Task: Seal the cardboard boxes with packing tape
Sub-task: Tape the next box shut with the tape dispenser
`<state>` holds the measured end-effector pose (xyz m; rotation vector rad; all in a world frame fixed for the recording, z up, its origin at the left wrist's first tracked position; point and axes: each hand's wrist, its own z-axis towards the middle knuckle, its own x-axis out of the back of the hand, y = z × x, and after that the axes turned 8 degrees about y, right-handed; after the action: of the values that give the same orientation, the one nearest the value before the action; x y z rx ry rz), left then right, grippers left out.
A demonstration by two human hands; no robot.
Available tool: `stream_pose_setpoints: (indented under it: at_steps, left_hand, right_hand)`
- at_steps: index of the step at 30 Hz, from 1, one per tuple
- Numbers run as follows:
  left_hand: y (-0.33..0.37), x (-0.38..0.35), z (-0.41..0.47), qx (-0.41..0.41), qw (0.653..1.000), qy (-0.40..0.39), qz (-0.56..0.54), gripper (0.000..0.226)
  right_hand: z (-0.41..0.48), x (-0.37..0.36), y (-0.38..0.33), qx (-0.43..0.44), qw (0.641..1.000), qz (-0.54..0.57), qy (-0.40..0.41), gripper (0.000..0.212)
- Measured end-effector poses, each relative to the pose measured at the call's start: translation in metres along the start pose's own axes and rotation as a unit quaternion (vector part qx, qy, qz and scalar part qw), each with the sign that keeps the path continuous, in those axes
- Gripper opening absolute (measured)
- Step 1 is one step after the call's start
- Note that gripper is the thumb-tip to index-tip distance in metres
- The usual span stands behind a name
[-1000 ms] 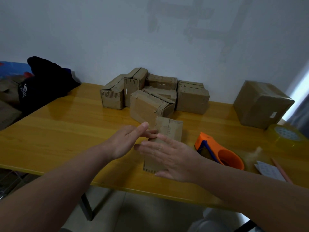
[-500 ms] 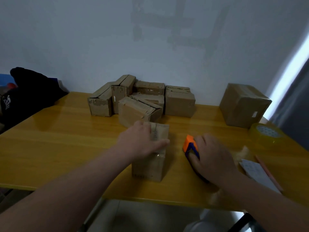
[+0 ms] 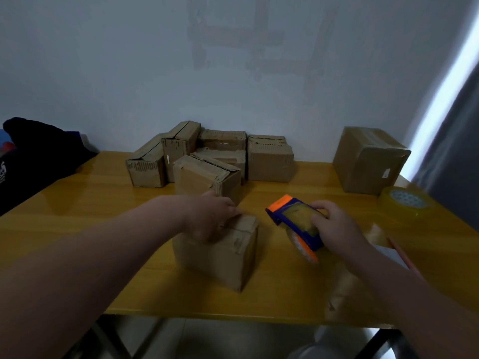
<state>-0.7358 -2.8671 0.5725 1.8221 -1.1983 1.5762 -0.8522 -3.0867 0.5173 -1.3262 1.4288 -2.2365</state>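
Note:
A small cardboard box [image 3: 228, 257] stands near the front edge of the yellow table [image 3: 77, 229]. My left hand [image 3: 211, 216] rests on its top with the fingers bent over the flaps, holding them down. Just right of the box, my right hand [image 3: 337, 226] grips an orange and blue tape dispenser [image 3: 295, 224] with a roll of clear tape in it, lifted off the table and tilted. The dispenser is a little apart from the box.
Several small cardboard boxes [image 3: 210, 156] are heaped at the back by the wall. A bigger taped box [image 3: 368, 159] stands back right, with a spare tape roll [image 3: 404, 203] beside it. Paper and a pencil [image 3: 399, 255] lie right. A black bag [image 3: 33, 151] sits far left.
My right hand left the box, took hold of the tape dispenser and lifted it off the table. My left hand settled on the box top.

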Motion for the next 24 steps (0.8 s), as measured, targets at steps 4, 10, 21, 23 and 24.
stream_pose_setpoints:
  at_steps: [4,10,21,23,24]
  left_hand:
    - [-0.002,-0.013,-0.005,-0.059,0.988,0.103,0.095,0.090]
    - [-0.009,-0.026,-0.019,-0.084,0.968,0.190,0.142,0.096]
    - [0.012,-0.043,-0.036,0.002,0.970,0.216,-0.113,0.058]
    - [0.006,-0.042,-0.037,0.009,0.969,0.215,-0.122,0.058]
    - [0.005,-0.041,-0.038,0.013,0.968,0.216,-0.131,0.058]
  right_hand:
    - [-0.008,0.000,0.002,-0.073,0.989,0.078,-0.099,0.054]
    - [-0.010,0.000,0.004,-0.018,0.991,-0.078,-0.111,0.057]
    - [-0.011,0.008,0.011,0.051,0.991,-0.094,-0.074,0.049]
    - [-0.011,0.014,0.009,0.051,0.996,-0.025,-0.072,0.054]
    - [-0.012,0.017,0.007,0.056,0.996,0.003,-0.075,0.057]
